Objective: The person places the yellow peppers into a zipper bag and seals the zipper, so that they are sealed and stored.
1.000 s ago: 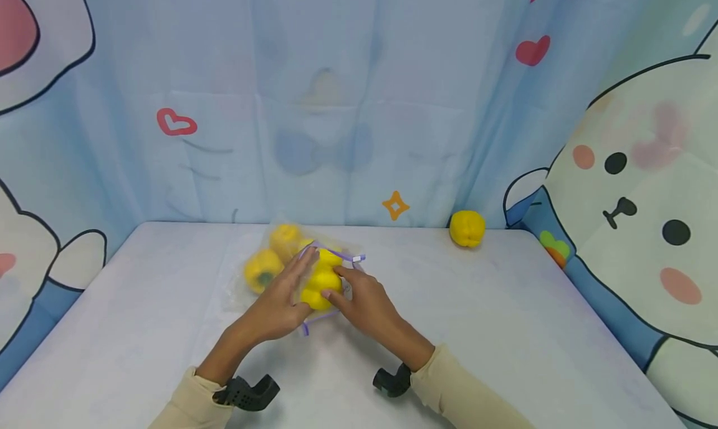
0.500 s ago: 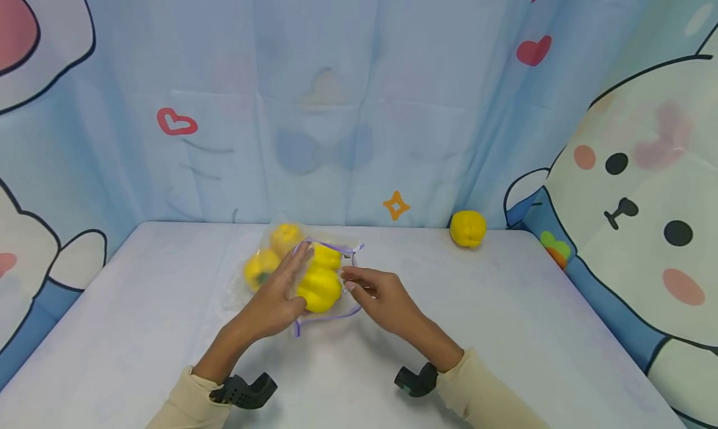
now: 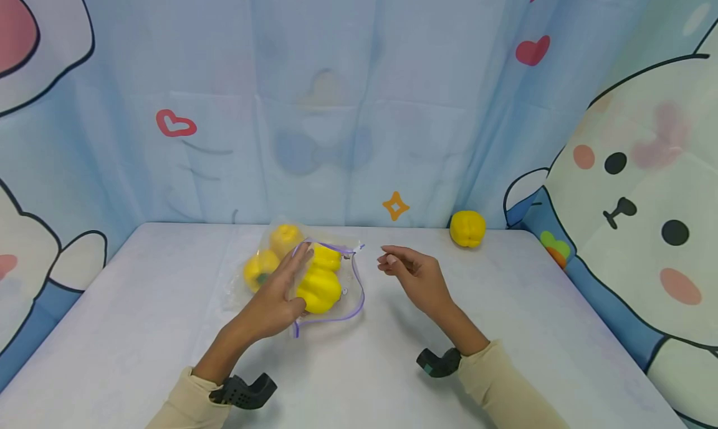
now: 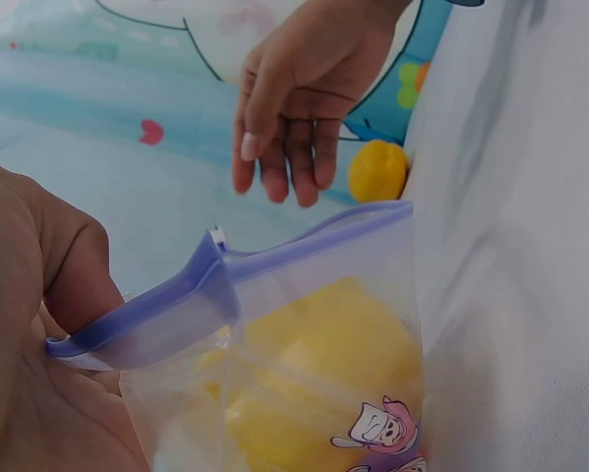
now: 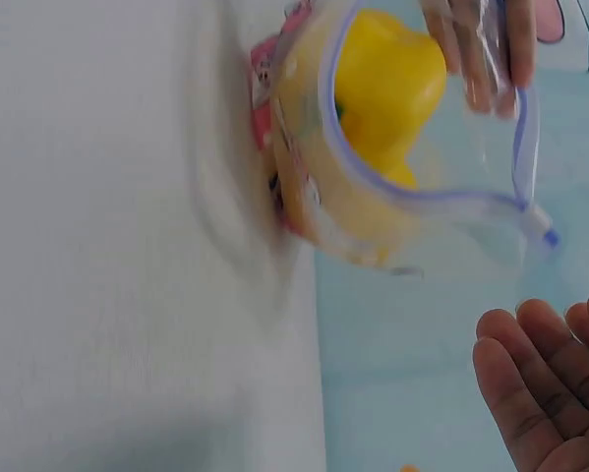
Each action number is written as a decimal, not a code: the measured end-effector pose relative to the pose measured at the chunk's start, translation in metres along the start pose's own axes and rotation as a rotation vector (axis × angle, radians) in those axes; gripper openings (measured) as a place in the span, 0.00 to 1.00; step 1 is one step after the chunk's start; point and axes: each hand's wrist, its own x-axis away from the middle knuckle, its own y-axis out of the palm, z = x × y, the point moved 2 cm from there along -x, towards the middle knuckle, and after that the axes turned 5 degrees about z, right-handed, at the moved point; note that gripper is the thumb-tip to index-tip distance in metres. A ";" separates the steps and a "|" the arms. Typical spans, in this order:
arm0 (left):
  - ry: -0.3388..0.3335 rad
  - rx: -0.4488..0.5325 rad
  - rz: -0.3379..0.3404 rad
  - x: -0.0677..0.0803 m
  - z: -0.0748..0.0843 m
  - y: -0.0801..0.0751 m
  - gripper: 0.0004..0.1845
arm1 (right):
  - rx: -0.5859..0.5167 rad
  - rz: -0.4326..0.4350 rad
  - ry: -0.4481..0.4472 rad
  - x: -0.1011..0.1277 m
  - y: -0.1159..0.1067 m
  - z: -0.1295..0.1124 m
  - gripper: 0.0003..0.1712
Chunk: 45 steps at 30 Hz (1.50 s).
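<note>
A clear zip bag point(image 3: 352, 285) with a purple-edged mouth holds several yellow bell peppers point(image 3: 318, 290). It lies left of the table's middle, its mouth spread toward the right. My left hand point(image 3: 275, 298) holds the bag's near-left rim, the fingers stretched along it; in the left wrist view, the purple rim runs into the hand. My right hand point(image 3: 416, 278) is in the air to the right of the bag, holding nothing, its fingers loosely bent. Farther back on the right, another yellow bell pepper point(image 3: 467, 229) stands alone on the table.
The white table point(image 3: 533, 329) reaches back to a light blue curtain point(image 3: 314, 167) with cartoon prints. A printed bear point(image 3: 634, 217) covers the curtain on the right. Black wrist cameras point(image 3: 244, 391) sit on both forearms.
My right hand has let go of a bell pepper at the bag's mouth and moved right and away. The pepper has settled inside the bag. My left hand has barely moved.
</note>
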 end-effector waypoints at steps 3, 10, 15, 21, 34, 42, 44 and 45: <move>0.003 0.004 0.001 0.000 0.000 0.000 0.50 | 0.041 0.035 0.034 -0.002 -0.011 0.010 0.15; -0.005 -0.005 -0.002 0.000 -0.001 0.000 0.50 | 0.235 0.138 0.097 -0.006 -0.040 0.032 0.17; -0.011 -0.011 -0.005 0.000 -0.001 0.000 0.50 | 0.373 0.211 0.130 -0.007 -0.062 0.046 0.19; -0.021 -0.019 -0.009 0.000 -0.002 0.001 0.50 | 0.407 0.290 0.189 -0.010 -0.082 0.065 0.22; -0.024 -0.043 0.000 0.000 -0.002 0.001 0.50 | 0.416 0.435 0.334 -0.025 -0.114 0.085 0.29; -0.034 -0.034 -0.001 0.000 -0.002 0.001 0.50 | 0.464 0.427 0.494 -0.034 -0.129 0.103 0.40; -0.033 -0.031 -0.001 -0.001 -0.002 0.000 0.50 | 0.466 0.397 0.545 -0.036 -0.131 0.106 0.43; -0.035 -0.030 -0.002 -0.001 -0.002 0.000 0.50 | 0.462 0.380 0.571 -0.037 -0.131 0.108 0.45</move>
